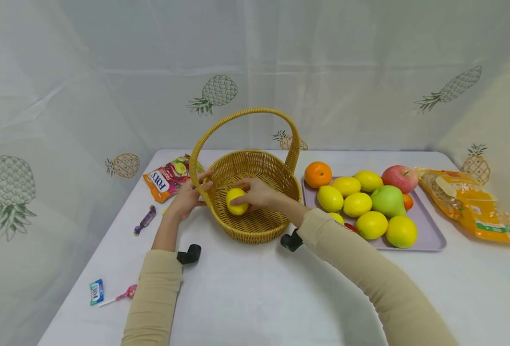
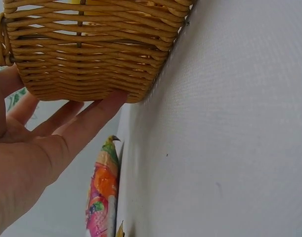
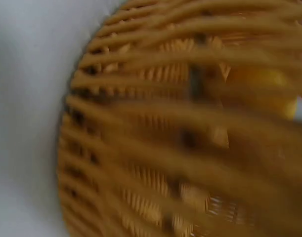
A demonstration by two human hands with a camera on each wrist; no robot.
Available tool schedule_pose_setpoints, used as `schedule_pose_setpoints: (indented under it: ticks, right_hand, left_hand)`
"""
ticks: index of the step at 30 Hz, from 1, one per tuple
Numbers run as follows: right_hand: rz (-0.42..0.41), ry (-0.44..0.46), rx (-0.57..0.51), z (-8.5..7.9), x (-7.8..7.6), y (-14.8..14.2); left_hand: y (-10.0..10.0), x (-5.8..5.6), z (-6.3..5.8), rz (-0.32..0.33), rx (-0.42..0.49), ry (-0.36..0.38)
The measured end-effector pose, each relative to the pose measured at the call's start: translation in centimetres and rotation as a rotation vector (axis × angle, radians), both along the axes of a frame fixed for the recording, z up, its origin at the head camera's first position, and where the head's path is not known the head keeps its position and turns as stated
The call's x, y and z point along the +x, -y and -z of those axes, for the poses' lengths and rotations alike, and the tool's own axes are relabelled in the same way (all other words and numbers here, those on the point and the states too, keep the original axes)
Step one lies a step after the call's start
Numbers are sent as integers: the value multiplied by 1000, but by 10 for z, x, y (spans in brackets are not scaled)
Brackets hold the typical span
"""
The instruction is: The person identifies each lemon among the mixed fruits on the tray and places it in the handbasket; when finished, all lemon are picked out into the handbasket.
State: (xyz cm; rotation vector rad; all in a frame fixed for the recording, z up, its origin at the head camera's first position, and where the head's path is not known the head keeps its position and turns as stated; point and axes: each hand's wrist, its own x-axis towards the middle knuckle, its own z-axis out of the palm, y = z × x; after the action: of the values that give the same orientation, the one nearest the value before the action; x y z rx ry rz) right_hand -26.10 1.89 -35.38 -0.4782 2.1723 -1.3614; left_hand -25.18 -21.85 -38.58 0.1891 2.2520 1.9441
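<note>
A yellow lemon is inside the round wicker basket, low over its woven bottom. My right hand reaches over the rim and grips this lemon with fingers and thumb. Through the blurred weave in the right wrist view, the lemon shows as a yellow patch. At the basket's left side, by the foot of its tall handle, my left hand touches the wall with spread fingers. The left wrist view has these fingers fairly straight against the outer wicker.
Right of the basket, a lilac tray bears several lemons, an orange, a red apple and a green pear. An orange food bag lies farther right. Leftward are a sweets bag, wrapped candies and a lollipop.
</note>
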Motion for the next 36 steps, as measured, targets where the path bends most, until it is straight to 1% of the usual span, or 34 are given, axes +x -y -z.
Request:
schedule_pose_setpoints:
  ticks: [2, 4, 8, 12, 16, 21, 24, 26, 28, 31, 33, 36]
  right_hand:
    - [14, -24, 0, 5, 0, 8]
    - [35, -27, -23, 9, 2, 14]
    - [71, 31, -94, 13, 4, 20]
    - [52, 101, -144, 7, 1, 14]
    - [-12, 123, -173, -6, -4, -5]
    - [-98, 177, -192, -31, -7, -46]
    - [-138, 171, -186, -46, -6, -76]
    - [-153, 151, -188, -53, -4, -98]
    - [-151, 139, -207, -60, 2, -122]
    - [-114, 123, -229, -66, 12, -158]
    - [-79, 117, -238, -65, 20, -184]
    - [-43, 107, -254, -59, 32, -223]
  left_hand:
    - [0, 0, -1, 5, -2, -4]
    - [-1, 1, -1, 8, -5, -7]
    - [-1, 1, 0, 10, -9, -7]
    - [-1, 1, 1, 8, -10, -8]
    - [1, 1, 1, 4, -12, -11]
    - [0, 2, 0, 1, -21, -4]
    - [0, 3, 0, 0, -18, -3]
    - [1, 2, 0, 2, -14, -2]
    - [1, 2, 0, 7, -10, -1]
    - [2, 1, -1, 16, -4, 1]
    - [2, 1, -1, 19, -7, 1]
    - [2, 1, -1, 23, -16, 0]
